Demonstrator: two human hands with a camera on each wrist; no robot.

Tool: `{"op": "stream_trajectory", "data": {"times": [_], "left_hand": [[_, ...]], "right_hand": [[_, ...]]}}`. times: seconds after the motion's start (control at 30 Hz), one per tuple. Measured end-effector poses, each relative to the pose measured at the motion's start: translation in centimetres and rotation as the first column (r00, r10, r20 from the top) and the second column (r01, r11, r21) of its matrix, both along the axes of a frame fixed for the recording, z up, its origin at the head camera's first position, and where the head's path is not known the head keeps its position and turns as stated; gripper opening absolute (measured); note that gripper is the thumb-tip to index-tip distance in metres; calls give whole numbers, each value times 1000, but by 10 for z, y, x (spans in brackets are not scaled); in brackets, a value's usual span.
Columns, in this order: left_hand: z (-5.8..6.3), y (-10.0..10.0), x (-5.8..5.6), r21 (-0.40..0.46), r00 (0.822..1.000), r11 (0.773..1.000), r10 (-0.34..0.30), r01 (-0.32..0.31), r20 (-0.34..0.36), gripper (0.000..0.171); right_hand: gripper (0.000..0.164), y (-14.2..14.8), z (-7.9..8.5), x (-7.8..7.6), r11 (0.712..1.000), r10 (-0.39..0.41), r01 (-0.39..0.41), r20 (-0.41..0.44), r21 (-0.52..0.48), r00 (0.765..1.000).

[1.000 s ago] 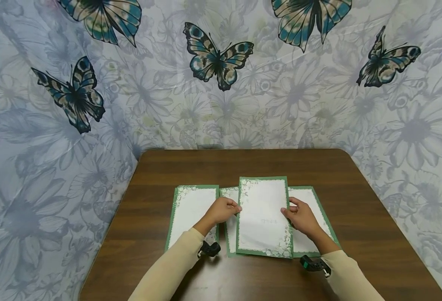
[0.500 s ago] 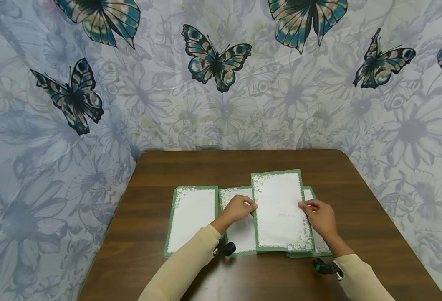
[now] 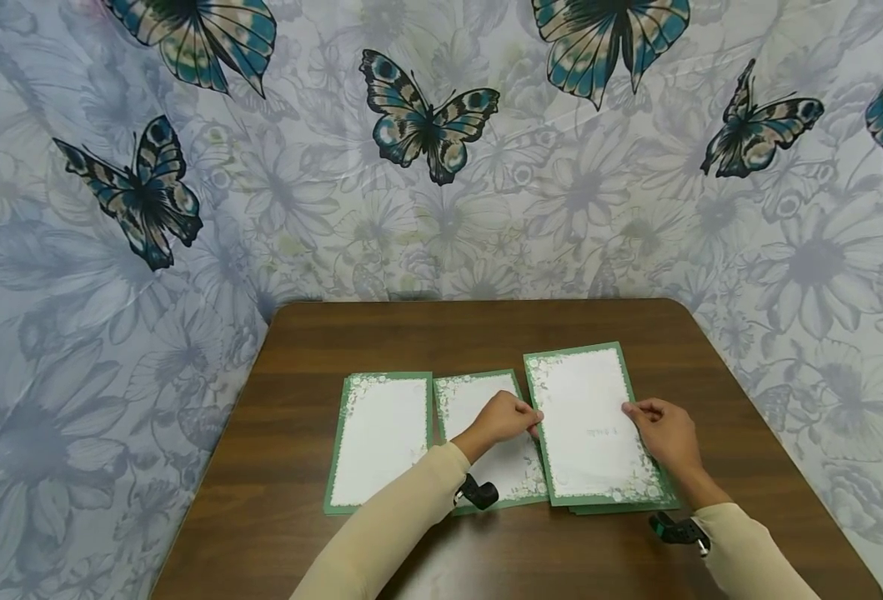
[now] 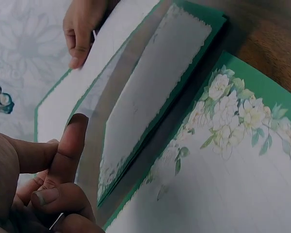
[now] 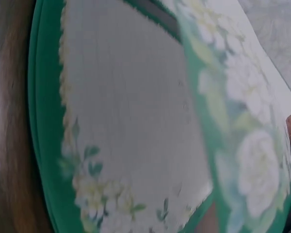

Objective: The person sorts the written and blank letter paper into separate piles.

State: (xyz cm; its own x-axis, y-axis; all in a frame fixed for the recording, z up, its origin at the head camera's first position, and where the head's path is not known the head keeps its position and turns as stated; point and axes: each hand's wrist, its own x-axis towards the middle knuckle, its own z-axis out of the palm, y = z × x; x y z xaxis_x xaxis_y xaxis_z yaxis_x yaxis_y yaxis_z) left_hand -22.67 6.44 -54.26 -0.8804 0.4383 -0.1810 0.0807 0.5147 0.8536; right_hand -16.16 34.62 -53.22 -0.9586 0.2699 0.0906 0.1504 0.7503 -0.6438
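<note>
A white sheet of paper [image 3: 587, 425] with a green floral border is held up over the right-hand stack of similar sheets [image 5: 131, 97]. The left hand [image 3: 503, 418] pinches its left edge; in the left wrist view the thumb and index finger meet at that edge. On the opposite side the right hand [image 3: 668, 433] grips the right edge between thumb and fingers. Faint lettering, too small to read, shows on the held sheet. Beneath the left forearm lies the middle bordered sheet [image 3: 474, 404], partly hidden by the hand and sleeve.
Another bordered sheet [image 3: 384, 425] lies at the left, its lower right corner touching the left sleeve. All rest on a brown wooden table [image 3: 381, 333]. Behind it hangs a cloth-like backdrop [image 3: 283, 192] with butterflies and flowers. Each wrist wears a small black device [image 3: 480, 492].
Both hands have carried the held sheet rightward, from above the middle sheet to above the right-hand stack. The middle sheet is now more exposed.
</note>
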Motion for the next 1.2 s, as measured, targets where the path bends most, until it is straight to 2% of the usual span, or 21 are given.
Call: {"op": "stream_trajectory", "data": {"times": [0.33, 0.7, 0.83, 1.03, 1.2], "left_hand": [[-2, 26, 2, -84, 999, 996, -42, 40, -20, 39], [-16, 43, 5, -129, 997, 989, -74, 73, -3, 42], [-17, 45, 6, -153, 998, 986, -64, 60, -16, 41], [-25, 49, 7, -222, 999, 974, -37, 30, -29, 44], [-28, 50, 8, -232, 998, 973, -29, 15, -57, 47]], "right_hand": [[53, 18, -9, 4, 999, -19, 17, 45, 28, 999], [52, 27, -27, 6, 991, -103, 96, 73, 94, 992], [53, 28, -32, 3, 991, -102, 94, 79, 99, 992], [51, 26, -40, 3, 991, -103, 95, 90, 94, 991], [48, 23, -45, 2, 989, -122, 113, 95, 94, 988]]}}
